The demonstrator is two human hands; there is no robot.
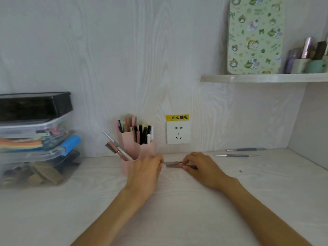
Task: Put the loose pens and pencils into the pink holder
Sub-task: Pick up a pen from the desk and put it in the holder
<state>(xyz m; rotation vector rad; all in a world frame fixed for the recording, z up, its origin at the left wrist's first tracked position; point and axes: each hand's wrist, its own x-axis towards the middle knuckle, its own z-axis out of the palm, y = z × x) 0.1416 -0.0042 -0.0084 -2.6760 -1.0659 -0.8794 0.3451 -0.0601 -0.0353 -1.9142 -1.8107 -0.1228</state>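
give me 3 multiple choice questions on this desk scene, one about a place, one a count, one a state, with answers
1. Where is the wall socket relative to the pink holder?
A. To its right on the wall
B. On the shelf
C. Under the storage boxes

2. How many grey-handled tools lie at the back right of the desk?
A. None
B. Two
C. Five

3. What is the right hand doing?
A. Resting open on the shelf
B. Pinching a brownish pencil that lies on the desk
C. Holding the floral board

Answers:
1 A, the socket is mounted right of the holder.
2 B, two lie roughly parallel near the wall.
3 B, its fingers close on the pencil beside the left hand.
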